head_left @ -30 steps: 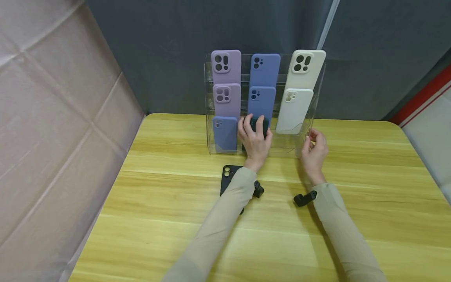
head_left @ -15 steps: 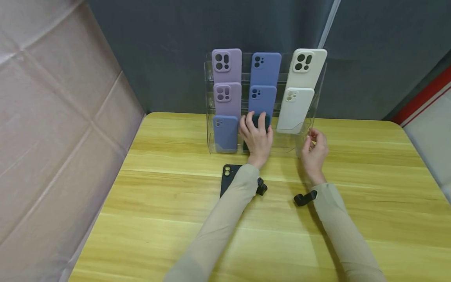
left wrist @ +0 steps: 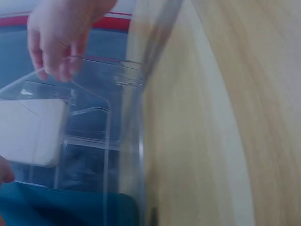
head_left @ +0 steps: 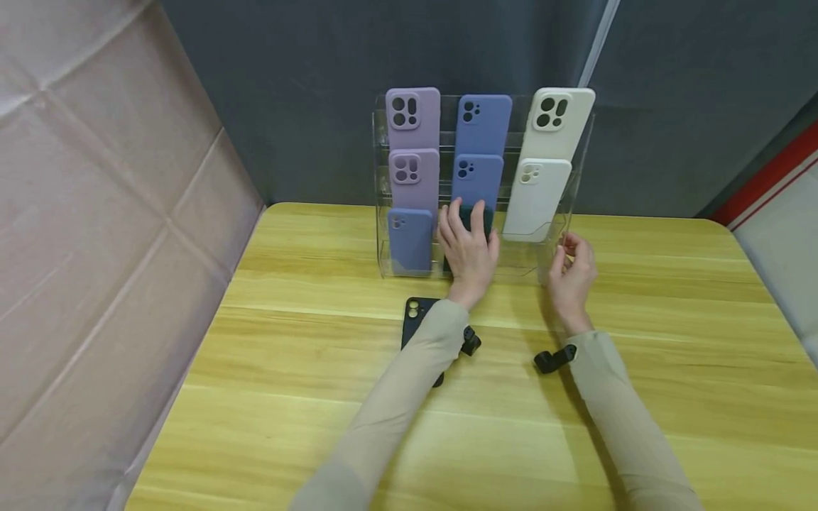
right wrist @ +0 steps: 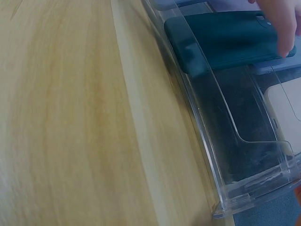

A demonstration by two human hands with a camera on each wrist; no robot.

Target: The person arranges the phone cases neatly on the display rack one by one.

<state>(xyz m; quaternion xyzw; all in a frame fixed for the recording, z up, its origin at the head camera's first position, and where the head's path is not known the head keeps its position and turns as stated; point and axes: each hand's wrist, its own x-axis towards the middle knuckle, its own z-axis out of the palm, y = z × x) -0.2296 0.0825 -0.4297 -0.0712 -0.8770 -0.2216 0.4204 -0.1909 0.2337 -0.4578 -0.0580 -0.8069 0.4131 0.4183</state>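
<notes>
In the head view my left hand (head_left: 469,259) holds a dark green phone case (head_left: 478,218) by its upper part, with fingers over the top. The case stands in the lowest tier of a clear display stand (head_left: 516,264), in the middle column. In the right wrist view its back (right wrist: 221,40) leans behind the clear front lip, and a fingertip touches its upper end. My right hand (head_left: 571,273) pinches the stand's right side edge; the left wrist view shows those fingers (left wrist: 63,59) on the clear rim. My left hand hides most of the green case in the head view.
Lilac cases (head_left: 414,181), blue cases (head_left: 483,128) and white cases (head_left: 537,199) fill other places on the stand. A black phone case (head_left: 415,316) lies on the wooden table (head_left: 287,397), partly under my left forearm. A grey curtain (head_left: 319,106) hangs behind.
My left hand has shifted slightly up and to the right, still on the green case, whose visible top sits a little higher. My right hand keeps its place on the stand's edge.
</notes>
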